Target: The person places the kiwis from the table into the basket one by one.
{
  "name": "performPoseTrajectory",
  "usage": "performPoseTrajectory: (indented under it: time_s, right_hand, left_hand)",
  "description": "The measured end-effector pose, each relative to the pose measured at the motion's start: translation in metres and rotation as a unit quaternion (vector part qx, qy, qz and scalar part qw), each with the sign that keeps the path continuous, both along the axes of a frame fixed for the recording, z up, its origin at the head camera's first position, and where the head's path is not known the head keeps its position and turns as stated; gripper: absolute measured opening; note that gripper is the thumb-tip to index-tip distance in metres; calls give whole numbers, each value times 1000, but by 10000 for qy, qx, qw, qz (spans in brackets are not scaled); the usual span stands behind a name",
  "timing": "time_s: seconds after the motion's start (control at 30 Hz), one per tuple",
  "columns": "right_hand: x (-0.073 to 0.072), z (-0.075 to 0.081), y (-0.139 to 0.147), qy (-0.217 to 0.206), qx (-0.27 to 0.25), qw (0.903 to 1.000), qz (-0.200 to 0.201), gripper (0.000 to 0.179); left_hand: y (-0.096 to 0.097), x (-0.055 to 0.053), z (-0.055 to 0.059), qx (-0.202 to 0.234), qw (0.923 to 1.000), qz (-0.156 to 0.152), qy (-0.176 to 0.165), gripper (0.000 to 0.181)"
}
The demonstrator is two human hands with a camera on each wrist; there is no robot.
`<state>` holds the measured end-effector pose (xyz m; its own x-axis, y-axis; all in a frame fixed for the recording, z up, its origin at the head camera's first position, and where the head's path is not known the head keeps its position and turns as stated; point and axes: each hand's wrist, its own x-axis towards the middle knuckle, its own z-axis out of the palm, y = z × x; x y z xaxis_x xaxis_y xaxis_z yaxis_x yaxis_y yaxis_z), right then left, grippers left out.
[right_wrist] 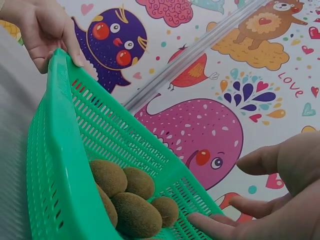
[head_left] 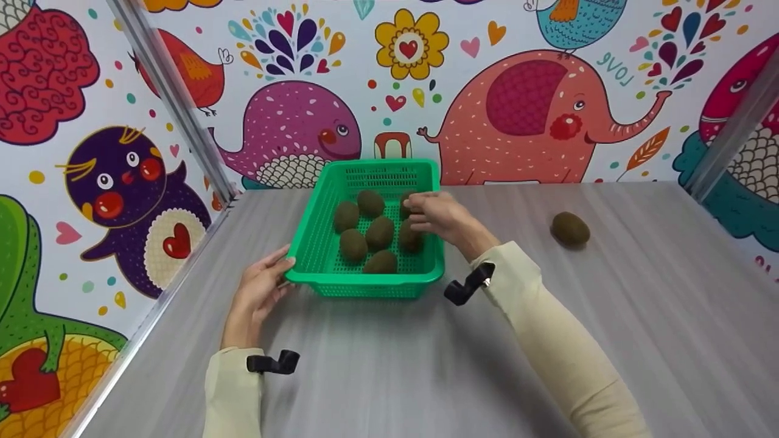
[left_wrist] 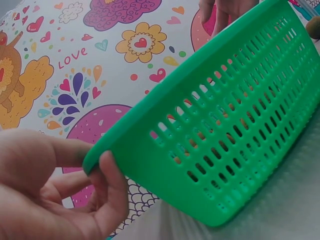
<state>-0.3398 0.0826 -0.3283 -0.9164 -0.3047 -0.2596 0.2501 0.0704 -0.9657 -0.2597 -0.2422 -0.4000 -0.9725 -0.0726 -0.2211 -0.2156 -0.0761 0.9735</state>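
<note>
A green plastic basket with slotted walls stands on the table and holds several brown kiwis. My left hand pinches the rim at its near left corner; the left wrist view shows thumb and fingers on either side of the green edge. Over the basket's right side is my right hand, partly covering two kiwis in the head view. In the right wrist view its fingers are spread apart with nothing between them. Another kiwi lies on the table, right of the basket.
The grey wood-grain table runs back to a wall printed with cartoon animals. A metal strip edges the left side panel, and another metal post stands at the right. Each sleeve carries a black wrist mount.
</note>
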Motion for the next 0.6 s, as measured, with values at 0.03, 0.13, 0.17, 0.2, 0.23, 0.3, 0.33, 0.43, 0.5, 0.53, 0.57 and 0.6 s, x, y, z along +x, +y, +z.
performPoseTrajectory:
  time_s: [0.03,0.13,0.17,0.2,0.23,0.3,0.33,0.43,0.5,0.53,0.57,0.6]
  right_hand:
    - [1,0,2,51,47,10000,-23,51]
    - [3,0,7,230,214,9994,-126,49]
    - [4,0,8,309,269,9990,-156,48]
    - [4,-1,9,381,321,9986,-180,48]
    - [4,-1,11,453,374,9981,-206,48]
    - [6,-2,15,601,487,9966,-270,47]
    - [7,-2,17,682,549,9957,-296,46]
    - [9,-2,24,840,719,9931,-385,44]
    - [11,-3,29,925,798,9914,-462,43]
    - [11,-3,32,972,828,9906,-490,43]
    - [11,-3,35,1010,846,9899,-532,43]
    - [11,-4,37,1060,862,9890,-563,43]
  left_hand:
    - [0,0,0,-1,10000,1,3,54]
    - [0,0,-1,-8,10000,4,14,54]
    - [1,0,-1,-3,10000,8,16,55]
    - [1,0,-1,-6,10000,14,13,54]
    - [1,0,-1,-18,10000,19,13,54]
    - [1,0,-1,-28,10000,12,23,55]
    - [1,0,-1,-29,10000,19,28,55]
    - [1,0,-2,-32,10000,11,34,56]
    - [1,1,-2,-22,10000,3,31,56]
    - [1,1,-2,-17,10000,0,32,56]
    - [1,1,-1,-14,10000,-4,32,56]
    - [1,0,-1,-14,10000,3,29,56]
